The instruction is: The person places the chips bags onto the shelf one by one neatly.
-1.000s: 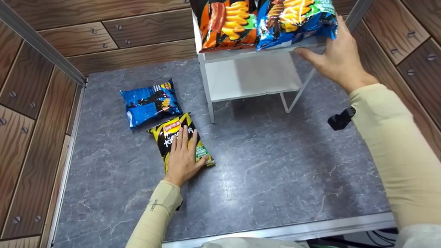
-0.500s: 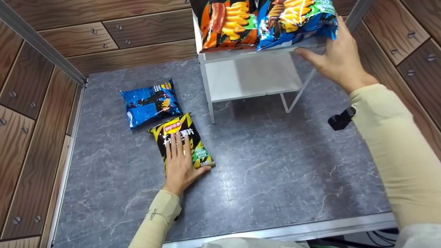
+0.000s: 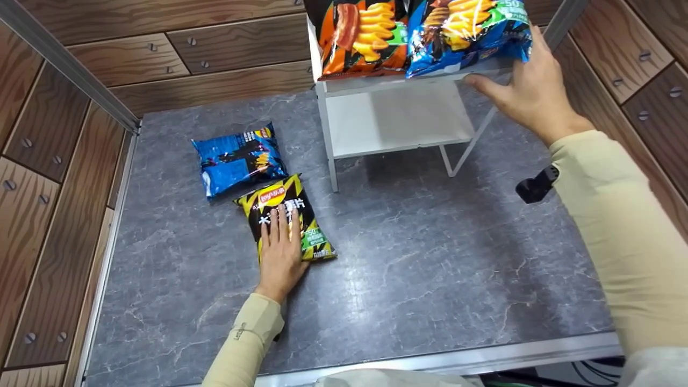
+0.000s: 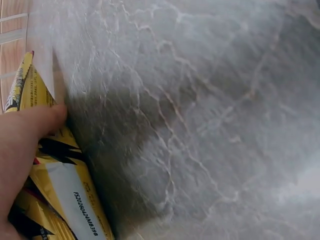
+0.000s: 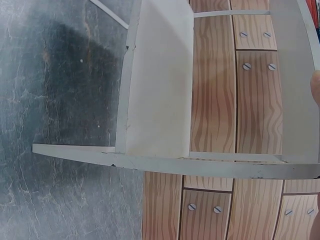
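In the head view a yellow and black bag of potato chips (image 3: 309,212) lies on the grey marbled table. My left hand (image 3: 282,266) holds it, fingers laid along its top and thumb tucked in at its near edge. The left wrist view has the thumb pressed against the bag's side (image 4: 75,195), beside a pale strip with printed code. At upper right my right hand (image 3: 537,91) grips the right end of the white two-tier rack (image 3: 398,121), thumb at the upper tier's front edge. Its fingers are partly hidden behind a blue chip bag (image 3: 467,37) on that tier.
An orange chip bag (image 3: 365,43) sits left of the blue one on the upper tier. Another blue chip bag (image 3: 239,161) lies on the table just beyond the yellow one. Wood-patterned walls (image 3: 231,45) enclose the table, and a metal rail (image 3: 430,365) runs along its front edge.
My left hand has slid back slightly towards me on the yellow bag, and its thumb has drawn in from spread to the bag's edge. The right hand keeps its place on the rack.
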{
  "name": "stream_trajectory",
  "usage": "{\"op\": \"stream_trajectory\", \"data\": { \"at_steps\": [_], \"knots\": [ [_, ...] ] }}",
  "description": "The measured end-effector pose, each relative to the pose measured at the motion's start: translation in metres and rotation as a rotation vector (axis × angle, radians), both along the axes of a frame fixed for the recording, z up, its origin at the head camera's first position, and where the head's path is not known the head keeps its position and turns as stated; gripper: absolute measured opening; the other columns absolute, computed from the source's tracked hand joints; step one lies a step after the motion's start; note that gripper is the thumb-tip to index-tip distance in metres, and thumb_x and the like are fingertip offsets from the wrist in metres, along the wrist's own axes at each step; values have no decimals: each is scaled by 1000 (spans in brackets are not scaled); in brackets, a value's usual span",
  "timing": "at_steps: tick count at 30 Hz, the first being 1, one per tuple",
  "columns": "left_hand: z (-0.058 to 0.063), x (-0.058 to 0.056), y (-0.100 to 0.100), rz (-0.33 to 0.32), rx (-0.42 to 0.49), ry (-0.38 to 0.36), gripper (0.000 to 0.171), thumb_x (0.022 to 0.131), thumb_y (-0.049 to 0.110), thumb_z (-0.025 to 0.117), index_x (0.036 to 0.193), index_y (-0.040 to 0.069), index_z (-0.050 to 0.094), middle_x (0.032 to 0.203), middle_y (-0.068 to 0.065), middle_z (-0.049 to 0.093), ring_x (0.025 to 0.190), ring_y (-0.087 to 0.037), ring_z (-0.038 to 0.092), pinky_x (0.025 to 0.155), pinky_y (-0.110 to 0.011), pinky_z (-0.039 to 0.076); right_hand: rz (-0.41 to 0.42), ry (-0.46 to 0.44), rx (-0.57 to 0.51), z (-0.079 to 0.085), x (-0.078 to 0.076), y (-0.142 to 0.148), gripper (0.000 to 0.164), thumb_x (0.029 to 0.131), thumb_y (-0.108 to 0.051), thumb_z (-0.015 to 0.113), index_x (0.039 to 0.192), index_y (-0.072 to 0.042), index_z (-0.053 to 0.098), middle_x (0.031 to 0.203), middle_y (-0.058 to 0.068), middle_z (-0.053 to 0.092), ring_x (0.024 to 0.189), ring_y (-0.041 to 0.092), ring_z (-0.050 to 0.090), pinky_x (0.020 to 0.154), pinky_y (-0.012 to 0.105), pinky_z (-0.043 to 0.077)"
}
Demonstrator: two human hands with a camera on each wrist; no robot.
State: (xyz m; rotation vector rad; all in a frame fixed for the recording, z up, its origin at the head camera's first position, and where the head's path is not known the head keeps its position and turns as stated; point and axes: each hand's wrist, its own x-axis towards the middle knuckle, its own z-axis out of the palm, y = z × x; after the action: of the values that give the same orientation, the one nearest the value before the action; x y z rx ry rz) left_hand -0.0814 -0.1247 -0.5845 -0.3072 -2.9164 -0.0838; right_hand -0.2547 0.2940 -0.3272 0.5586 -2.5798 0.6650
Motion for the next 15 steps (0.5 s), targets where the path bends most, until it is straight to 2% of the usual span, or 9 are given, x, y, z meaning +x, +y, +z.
{"op": "stream_trajectory", "data": {
  "at_steps": [3, 6, 9, 15],
  "knots": [
    [2, 1, 0, -15, 14, 20, 94, 79, 16, 75, 155, -1, 23, 161, -29, 21, 149, -46, 22, 120, -60, 25, 5, 0, -5, -1, 0, 0, 81, 88, -38, 74, 153, -12, 32, 149, 22, 39, 139, 39, 40, 120, 53, 30],
    [5, 1, -1, -35, 44, 20, 80, 84, 0, 62, 155, -2, 24, 161, -28, 21, 149, -45, 22, 120, -59, 25, 5, 2, -8, -1, 0, 0, 81, 88, -39, 73, 152, -11, 33, 148, 22, 40, 137, 38, 41, 119, 53, 31],
    [8, 1, -2, -64, 61, 7, 78, 84, -7, 57, 155, -3, 24, 161, -27, 21, 150, -43, 22, 121, -58, 24, 3, 0, -10, -1, 1, 0, 80, 88, -39, 73, 152, -12, 33, 148, 22, 40, 137, 38, 41, 120, 52, 31],
    [19, 0, -8, -115, 76, -24, 85, 79, -13, 59, 155, -2, 23, 162, -26, 21, 150, -41, 22, 121, -56, 26, 5, -10, -9, 0, 1, -1, 81, 89, -37, 73, 153, -12, 31, 150, 20, 38, 139, 35, 40, 121, 49, 29]
  ]
}}
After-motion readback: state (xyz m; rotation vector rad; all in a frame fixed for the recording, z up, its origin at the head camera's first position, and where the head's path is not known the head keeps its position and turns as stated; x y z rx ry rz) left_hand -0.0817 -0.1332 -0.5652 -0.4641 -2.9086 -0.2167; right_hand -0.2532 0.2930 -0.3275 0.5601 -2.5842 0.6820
